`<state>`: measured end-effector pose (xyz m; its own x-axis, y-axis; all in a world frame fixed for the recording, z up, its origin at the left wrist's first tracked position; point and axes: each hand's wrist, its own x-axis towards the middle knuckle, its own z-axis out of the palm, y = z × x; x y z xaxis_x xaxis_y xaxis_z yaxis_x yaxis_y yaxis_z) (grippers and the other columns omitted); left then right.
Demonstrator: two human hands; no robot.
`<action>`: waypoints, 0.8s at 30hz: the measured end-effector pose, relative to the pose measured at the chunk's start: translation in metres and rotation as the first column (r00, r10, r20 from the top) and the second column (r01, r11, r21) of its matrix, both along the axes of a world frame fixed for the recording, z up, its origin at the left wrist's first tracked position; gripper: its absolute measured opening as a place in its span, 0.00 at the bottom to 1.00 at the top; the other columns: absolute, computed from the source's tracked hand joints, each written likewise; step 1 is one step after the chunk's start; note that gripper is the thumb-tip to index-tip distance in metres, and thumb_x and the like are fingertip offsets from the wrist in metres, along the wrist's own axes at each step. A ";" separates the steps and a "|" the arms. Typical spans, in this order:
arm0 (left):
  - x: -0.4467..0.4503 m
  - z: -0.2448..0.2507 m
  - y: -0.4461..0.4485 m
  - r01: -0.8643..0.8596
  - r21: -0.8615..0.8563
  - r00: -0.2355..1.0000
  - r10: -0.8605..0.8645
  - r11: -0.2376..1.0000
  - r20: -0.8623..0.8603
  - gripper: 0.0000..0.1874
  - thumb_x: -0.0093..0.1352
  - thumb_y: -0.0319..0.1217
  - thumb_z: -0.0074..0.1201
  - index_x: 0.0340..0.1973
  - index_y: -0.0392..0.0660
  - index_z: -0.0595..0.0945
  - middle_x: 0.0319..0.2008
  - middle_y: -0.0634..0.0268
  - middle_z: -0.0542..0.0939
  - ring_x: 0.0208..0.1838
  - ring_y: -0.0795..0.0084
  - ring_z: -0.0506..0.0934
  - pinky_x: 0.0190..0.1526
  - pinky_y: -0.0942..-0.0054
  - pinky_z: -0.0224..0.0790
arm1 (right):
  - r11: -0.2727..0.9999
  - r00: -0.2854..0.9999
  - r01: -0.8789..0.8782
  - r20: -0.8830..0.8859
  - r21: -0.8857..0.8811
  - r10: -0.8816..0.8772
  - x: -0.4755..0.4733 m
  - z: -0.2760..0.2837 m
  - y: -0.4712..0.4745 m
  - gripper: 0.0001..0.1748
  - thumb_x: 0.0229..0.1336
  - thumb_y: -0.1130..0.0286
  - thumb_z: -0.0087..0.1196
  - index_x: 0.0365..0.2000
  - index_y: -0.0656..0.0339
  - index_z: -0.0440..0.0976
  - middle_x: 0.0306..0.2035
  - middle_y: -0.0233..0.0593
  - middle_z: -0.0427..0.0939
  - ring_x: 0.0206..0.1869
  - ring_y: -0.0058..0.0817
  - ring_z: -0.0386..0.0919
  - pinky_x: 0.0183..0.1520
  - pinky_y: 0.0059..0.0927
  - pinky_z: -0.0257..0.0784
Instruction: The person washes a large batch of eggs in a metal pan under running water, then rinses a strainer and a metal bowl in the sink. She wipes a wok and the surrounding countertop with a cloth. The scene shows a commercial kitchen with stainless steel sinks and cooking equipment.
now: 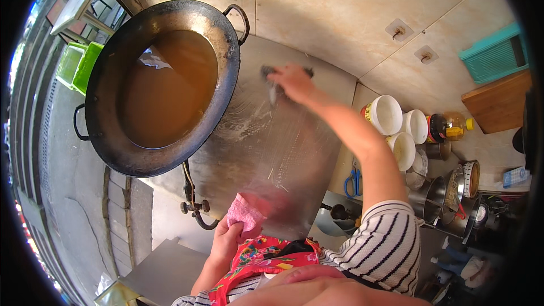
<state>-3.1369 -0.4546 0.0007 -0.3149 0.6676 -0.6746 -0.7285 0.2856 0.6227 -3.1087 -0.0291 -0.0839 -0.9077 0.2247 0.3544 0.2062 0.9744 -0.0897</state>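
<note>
My right hand (293,83) presses a dark scrubbing pad (268,71) onto the stainless steel countertop (306,153) near the wall; both are blurred, and the fingers partly cover the pad. Whitish suds streak the metal between that hand and the wok. Close to my apron, my left hand (229,236) grips a folded pink cloth (244,214) above the counter's front edge. A large two-handled wok (229,89) stands at the left, part filled with cloudy brown liquid (170,102).
Below the wok, a gas valve and pipe (195,207) stick out. White tubs (384,114), a sauce bottle (436,128) and blue-handled scissors (352,182) lie right of the counter. A green basket (78,66) is behind the wok. A person (471,270) appears at lower right.
</note>
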 end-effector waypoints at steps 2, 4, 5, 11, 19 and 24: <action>0.000 -0.004 0.002 0.022 -0.023 1.000 -0.023 0.999 -0.021 0.11 0.67 0.22 0.44 0.44 0.40 0.77 0.31 0.71 0.78 0.29 0.83 0.71 0.31 0.82 0.62 | 0.959 0.995 0.094 -0.059 0.266 -0.081 0.003 0.055 0.063 0.23 0.50 0.75 0.50 0.48 0.45 0.77 0.53 0.37 0.76 0.43 0.35 0.73 0.49 0.37 0.69; 0.004 -0.011 0.001 0.028 -0.043 0.999 -0.027 0.999 0.022 0.10 0.67 0.23 0.45 0.43 0.40 0.77 0.31 0.71 0.77 0.29 0.84 0.70 0.31 0.83 0.61 | 0.819 0.959 0.216 -0.275 0.532 -0.074 -0.005 0.105 0.119 0.25 0.51 0.72 0.50 0.51 0.44 0.74 0.54 0.31 0.74 0.44 0.33 0.72 0.49 0.36 0.68; 0.006 -0.014 -0.001 0.055 -0.063 0.998 -0.052 0.997 0.036 0.11 0.67 0.23 0.45 0.44 0.40 0.77 0.31 0.71 0.77 0.29 0.84 0.70 0.31 0.83 0.61 | 0.774 0.920 0.292 -0.385 0.561 -0.068 -0.011 0.122 0.141 0.25 0.51 0.72 0.49 0.52 0.44 0.73 0.55 0.29 0.73 0.44 0.32 0.72 0.49 0.37 0.68; 0.007 -0.022 -0.020 0.006 -0.116 0.998 0.002 0.993 0.068 0.14 0.67 0.23 0.45 0.48 0.39 0.77 0.34 0.71 0.78 0.31 0.84 0.70 0.31 0.83 0.60 | 0.774 0.983 0.066 0.092 0.629 -0.158 -0.036 0.015 0.122 0.15 0.57 0.69 0.46 0.42 0.54 0.78 0.56 0.30 0.69 0.54 0.35 0.67 0.61 0.43 0.61; -0.008 -0.018 -0.035 -0.138 0.006 0.981 0.136 0.990 0.135 0.15 0.65 0.21 0.44 0.47 0.38 0.77 0.34 0.66 0.81 0.32 0.78 0.76 0.33 0.79 0.68 | 0.568 0.961 0.277 -0.227 0.775 -0.159 -0.049 0.185 0.166 0.17 0.60 0.68 0.46 0.49 0.48 0.73 0.43 0.27 0.79 0.38 0.30 0.74 0.39 0.37 0.70; -0.003 -0.028 -0.030 -0.046 0.021 0.994 0.044 0.999 0.104 0.11 0.68 0.23 0.44 0.44 0.39 0.78 0.33 0.69 0.80 0.30 0.81 0.74 0.32 0.81 0.66 | 0.765 0.961 0.278 -0.161 0.581 -0.227 -0.041 0.115 0.146 0.18 0.61 0.68 0.46 0.51 0.53 0.73 0.43 0.31 0.79 0.41 0.37 0.73 0.45 0.44 0.70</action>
<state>-3.1397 -0.4849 -0.0274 -0.2746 0.6700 -0.6897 -0.8010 0.2374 0.5496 -3.1495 0.1172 0.0316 -0.8127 0.1642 0.5591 0.4698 0.7523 0.4619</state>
